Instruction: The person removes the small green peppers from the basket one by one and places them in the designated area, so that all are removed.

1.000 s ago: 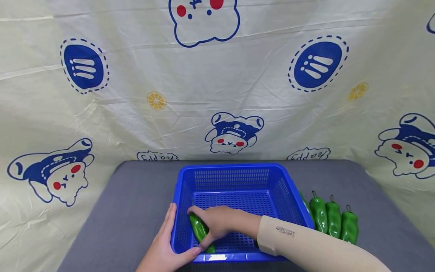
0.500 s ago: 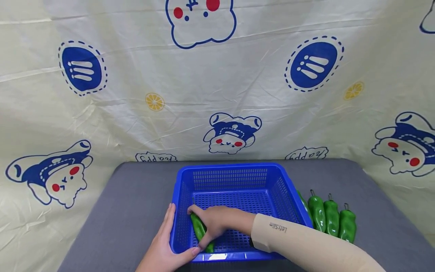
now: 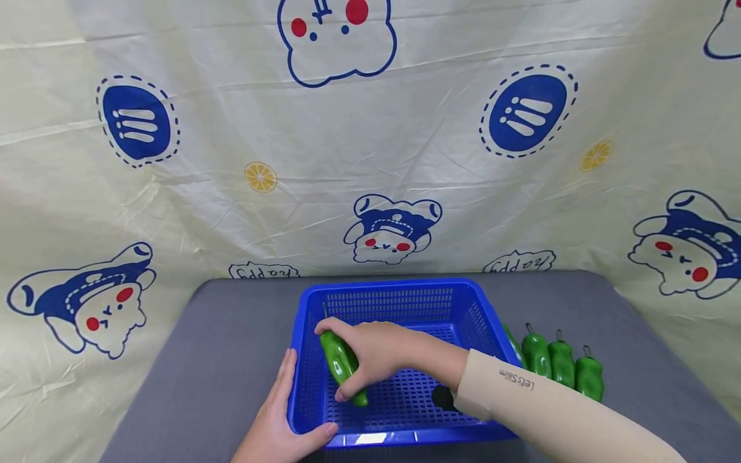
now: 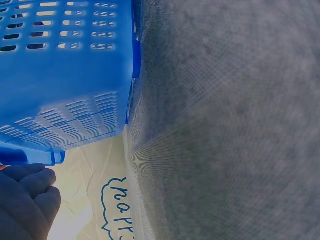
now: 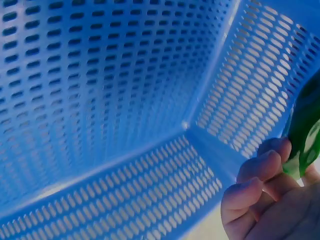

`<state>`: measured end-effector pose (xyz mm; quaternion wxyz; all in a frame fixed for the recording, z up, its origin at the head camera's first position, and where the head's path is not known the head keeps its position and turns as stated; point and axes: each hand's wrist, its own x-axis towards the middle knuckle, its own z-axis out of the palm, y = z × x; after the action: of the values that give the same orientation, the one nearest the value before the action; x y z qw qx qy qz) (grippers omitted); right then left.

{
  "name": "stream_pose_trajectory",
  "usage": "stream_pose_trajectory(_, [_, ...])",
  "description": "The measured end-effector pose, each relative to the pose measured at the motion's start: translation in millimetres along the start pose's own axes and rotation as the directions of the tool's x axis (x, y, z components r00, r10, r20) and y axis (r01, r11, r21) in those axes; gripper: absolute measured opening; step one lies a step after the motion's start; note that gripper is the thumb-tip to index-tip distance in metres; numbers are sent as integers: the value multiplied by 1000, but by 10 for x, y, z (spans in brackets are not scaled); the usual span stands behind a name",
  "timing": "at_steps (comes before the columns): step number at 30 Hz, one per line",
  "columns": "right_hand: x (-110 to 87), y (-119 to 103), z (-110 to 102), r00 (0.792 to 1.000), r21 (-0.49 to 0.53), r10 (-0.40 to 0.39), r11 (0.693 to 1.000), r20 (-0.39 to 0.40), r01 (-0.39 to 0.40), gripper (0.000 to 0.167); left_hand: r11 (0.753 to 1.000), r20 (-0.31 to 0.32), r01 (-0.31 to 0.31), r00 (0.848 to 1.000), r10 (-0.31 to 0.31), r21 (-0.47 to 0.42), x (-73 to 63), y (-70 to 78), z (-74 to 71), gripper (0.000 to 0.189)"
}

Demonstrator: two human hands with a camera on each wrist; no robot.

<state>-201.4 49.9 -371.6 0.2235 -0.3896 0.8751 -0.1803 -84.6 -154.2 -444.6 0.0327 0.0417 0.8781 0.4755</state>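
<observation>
A long glossy green pepper (image 3: 338, 357) is held in my right hand (image 3: 373, 354), thumb on its near end and fingers on its far end. It is within the left part of a blue perforated plastic basket (image 3: 417, 437), seemingly raised off the basket's floor. In the right wrist view, curled fingers (image 5: 257, 172) touch the pepper (image 5: 305, 132) beside the basket's slotted walls. My left hand (image 3: 278, 418) rests against the basket's near left corner, its straight fingers along the left side and thumb on the front rim. The left wrist view shows its fingers (image 4: 37, 187) by the rim.
Several more green peppers (image 3: 561, 363) lie in a row right of the basket, the leftmost partly hidden by its rim. A grey cloth (image 3: 226, 366) covers the table. Behind hangs a pale printed curtain (image 3: 324, 148). A black object (image 3: 442, 397) shows under my right wrist.
My right hand has lifted the pepper up from the basket's near left floor, slightly away from the front rim. My left hand stays at the corner. The head view has shifted slightly.
</observation>
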Motion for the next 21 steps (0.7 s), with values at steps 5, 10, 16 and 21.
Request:
stream_pose_trajectory(5, [-237, 47, -182, 999, 47, 15, 999, -29, -14, 93, 1000, -10, -4, 1000, 4, -11, -6, -5, -1, 121])
stream_pose_trajectory(10, [-554, 177, -345, 994, 110, 63, 993, -93, -52, 94, 999, -15, -12, 1000, 12, -41, -11, -4, -6, 121])
stream_pose_trajectory(16, [-997, 399, -487, 983, 125, 104, 988, -148, -86, 96, 999, -10, -13, 1000, 13, -33, -9, 0, -5, 121])
stream_pose_trajectory(21, [-1380, 608, -580, 979, 218, 126, 972, -162, -89, 96, 999, -3, -8, 1000, 8, -39, -4, 0, -5, 121])
